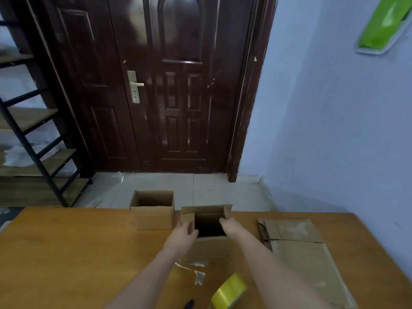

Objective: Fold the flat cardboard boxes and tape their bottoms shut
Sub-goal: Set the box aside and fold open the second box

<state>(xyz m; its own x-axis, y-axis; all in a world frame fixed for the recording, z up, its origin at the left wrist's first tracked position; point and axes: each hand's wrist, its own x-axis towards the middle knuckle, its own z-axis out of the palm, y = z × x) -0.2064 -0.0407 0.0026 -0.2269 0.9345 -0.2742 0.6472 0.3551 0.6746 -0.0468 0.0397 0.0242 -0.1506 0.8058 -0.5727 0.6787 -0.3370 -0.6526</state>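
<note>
An open-topped cardboard box (210,243) stands on the wooden table (66,253) in front of me. My left hand (184,234) grips its left wall, fingers over the rim. My right hand (227,219) holds the far right flap. A second folded box (152,214) stands upright just to the left, at the table's far edge. Flat cardboard boxes (298,244) lie stacked on the right. A yellow tape roll (229,292) stands on edge near me.
Scraps of clear tape (196,270) stick to the table by the box. A dark object (189,304) pokes in at the bottom edge. Beyond the table are a tiled floor, a dark door (174,85) and a black shelf frame (33,141) at left.
</note>
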